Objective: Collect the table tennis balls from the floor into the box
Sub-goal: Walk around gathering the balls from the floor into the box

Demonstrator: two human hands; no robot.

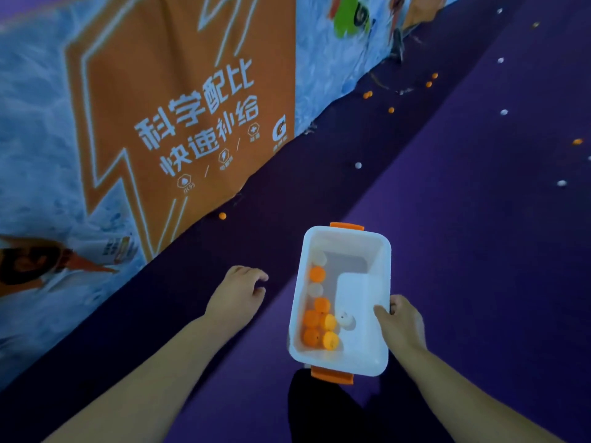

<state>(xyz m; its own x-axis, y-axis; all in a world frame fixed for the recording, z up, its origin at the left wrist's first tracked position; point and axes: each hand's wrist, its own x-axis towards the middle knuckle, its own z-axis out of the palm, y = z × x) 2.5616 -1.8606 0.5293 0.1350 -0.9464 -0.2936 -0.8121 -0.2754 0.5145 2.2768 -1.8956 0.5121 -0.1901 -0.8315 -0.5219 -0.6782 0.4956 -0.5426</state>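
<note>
Fingers of the right hand [399, 324] grip the white box [343, 241] rim, carrying it level (balls [319, 321] stay inside). Left hand [238, 292] hangs loosely curled, empty, free for picking.

A printed banner [48, 139] is standing along the left side, blue and icy-looking. An orange lightning-bolt panel [153, 75] is showing on it with white Chinese lettering [198, 123], and a green shape [347, 17] is peeking in at the top.

purple floor [479, 219], orange-and-blue printed banner [144, 107] alongside
</note>
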